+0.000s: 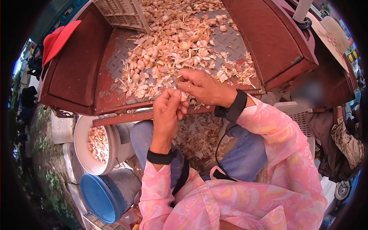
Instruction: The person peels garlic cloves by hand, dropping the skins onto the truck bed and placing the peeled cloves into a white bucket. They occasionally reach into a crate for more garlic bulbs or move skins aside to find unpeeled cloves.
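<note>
Pinching a garlic clove point(184, 97) in the grip of my left hand point(167, 106), I have it at the near edge of the red cart bed point(105, 90). My right hand point(205, 87) curls just beside it; from here I cannot tell what that grip holds. Loose garlic point(147, 55) lies beyond, more in the white bucket point(81, 147).

No text, label, brand, number or sign can be read here; the small dark mark on the red cap point(59, 41) is too tiny to make out
</note>
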`<state>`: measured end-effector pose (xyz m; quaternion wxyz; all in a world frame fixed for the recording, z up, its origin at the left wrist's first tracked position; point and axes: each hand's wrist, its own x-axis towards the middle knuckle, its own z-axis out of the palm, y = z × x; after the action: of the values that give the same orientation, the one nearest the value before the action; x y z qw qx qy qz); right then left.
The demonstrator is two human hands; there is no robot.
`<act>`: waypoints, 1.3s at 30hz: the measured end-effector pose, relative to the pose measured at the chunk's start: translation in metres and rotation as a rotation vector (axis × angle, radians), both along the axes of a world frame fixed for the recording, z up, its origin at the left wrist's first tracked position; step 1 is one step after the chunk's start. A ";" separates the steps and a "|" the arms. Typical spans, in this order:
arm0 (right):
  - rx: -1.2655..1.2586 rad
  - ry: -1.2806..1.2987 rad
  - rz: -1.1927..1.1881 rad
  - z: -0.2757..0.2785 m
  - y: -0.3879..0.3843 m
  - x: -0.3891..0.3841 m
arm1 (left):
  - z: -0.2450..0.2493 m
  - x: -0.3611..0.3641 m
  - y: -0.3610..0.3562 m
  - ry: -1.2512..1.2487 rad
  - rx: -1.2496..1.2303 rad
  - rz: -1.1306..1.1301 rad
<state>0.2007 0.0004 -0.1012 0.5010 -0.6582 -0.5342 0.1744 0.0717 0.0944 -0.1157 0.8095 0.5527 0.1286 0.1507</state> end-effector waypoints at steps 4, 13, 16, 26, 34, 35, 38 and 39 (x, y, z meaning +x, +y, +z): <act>0.052 0.230 -0.178 -0.001 0.001 0.001 | 0.012 -0.009 -0.028 -0.029 -0.208 -0.055; -0.523 -0.440 0.305 0.021 -0.046 -0.004 | 0.029 -0.068 -0.004 -0.154 -0.718 0.013; -0.444 -0.451 0.143 0.020 -0.042 -0.012 | 0.008 -0.064 -0.009 -0.004 -0.735 0.038; -0.095 -0.393 -0.169 -0.004 -0.017 0.026 | -0.007 -0.079 0.041 -0.189 -1.165 0.031; -0.499 -0.588 -0.216 -0.013 -0.020 0.049 | -0.010 -0.213 0.221 0.350 0.340 0.913; -0.546 -0.622 -0.216 -0.011 -0.020 0.047 | -0.012 -0.214 0.224 0.614 0.779 0.928; -0.524 -0.616 -0.196 -0.009 -0.025 0.050 | 0.022 -0.149 0.151 0.416 0.606 0.806; -0.530 -0.628 -0.187 -0.008 -0.024 0.052 | 0.026 -0.129 0.135 0.300 0.518 0.648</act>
<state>0.2530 -0.0238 -0.1092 0.1408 -0.8312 -0.5356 0.0502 -0.0569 0.2293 -0.0895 0.5274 0.6843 0.3695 0.3422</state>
